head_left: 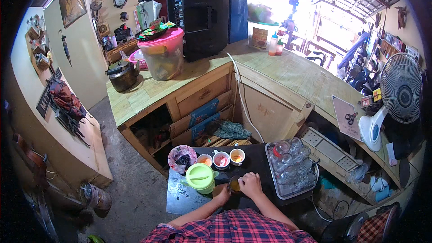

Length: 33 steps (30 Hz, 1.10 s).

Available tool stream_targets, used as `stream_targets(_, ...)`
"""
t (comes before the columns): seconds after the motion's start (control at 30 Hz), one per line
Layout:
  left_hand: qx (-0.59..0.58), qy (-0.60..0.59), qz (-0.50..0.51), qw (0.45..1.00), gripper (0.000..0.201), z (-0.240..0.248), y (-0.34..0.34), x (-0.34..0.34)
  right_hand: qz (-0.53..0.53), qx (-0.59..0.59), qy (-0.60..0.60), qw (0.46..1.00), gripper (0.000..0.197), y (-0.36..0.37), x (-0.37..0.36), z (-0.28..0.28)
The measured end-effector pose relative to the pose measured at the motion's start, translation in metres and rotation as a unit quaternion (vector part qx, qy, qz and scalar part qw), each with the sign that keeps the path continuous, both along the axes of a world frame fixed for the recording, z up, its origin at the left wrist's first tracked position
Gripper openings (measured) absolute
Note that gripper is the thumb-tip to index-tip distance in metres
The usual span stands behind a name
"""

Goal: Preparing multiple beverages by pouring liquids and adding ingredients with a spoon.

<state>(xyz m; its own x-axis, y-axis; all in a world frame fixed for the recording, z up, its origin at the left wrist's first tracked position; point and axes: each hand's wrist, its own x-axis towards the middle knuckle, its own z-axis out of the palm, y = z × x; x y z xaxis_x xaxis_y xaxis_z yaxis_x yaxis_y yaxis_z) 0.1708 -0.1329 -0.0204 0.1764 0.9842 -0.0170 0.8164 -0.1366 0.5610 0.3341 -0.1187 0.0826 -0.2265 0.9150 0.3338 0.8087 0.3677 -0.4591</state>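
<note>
A glass of brownish drink [234,184] stands on the dark low table between my hands. My left hand [220,194] is closed at its left side, gripping it. Over the right of the rim my right hand [250,184] is pinched; what its fingers hold is hidden. Just left of the glass is a light green lidded pitcher [200,178]. Behind it stand three white cups, a left cup [204,160], a middle cup [221,159] and a right cup [237,156], with orange, red and yellowish contents. A pink-patterned bowl [173,158] holds dark plastic.
To the right a tray [280,193] carries several upturned clear glasses. The wooden counter [288,74] wraps around the table, bearing a kettle [123,76], a pink-lidded tub [164,58] and a black speaker [198,18]. A white fan [400,90] stands at the right. A white cable [245,103] hangs down the counter.
</note>
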Motion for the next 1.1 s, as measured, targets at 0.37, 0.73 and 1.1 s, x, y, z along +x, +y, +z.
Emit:
stream_targets(0.37,0.013,-0.005,0.003,1.000,0.017,-0.002,-0.001,0.000,0.032,-0.032,0.062,0.997,0.013,0.001,0.003,-0.001)
stream_targets(0.73,0.023,0.017,0.012,1.000,0.014,-0.003,-0.001,0.003,-0.005,-0.052,-0.051,0.997,0.015,0.000,0.003,0.001)
stream_targets(1.1,0.025,-0.010,0.020,0.999,0.013,0.001,-0.003,0.002,0.007,-0.015,0.033,0.999,0.013,0.000,0.001,-0.001)
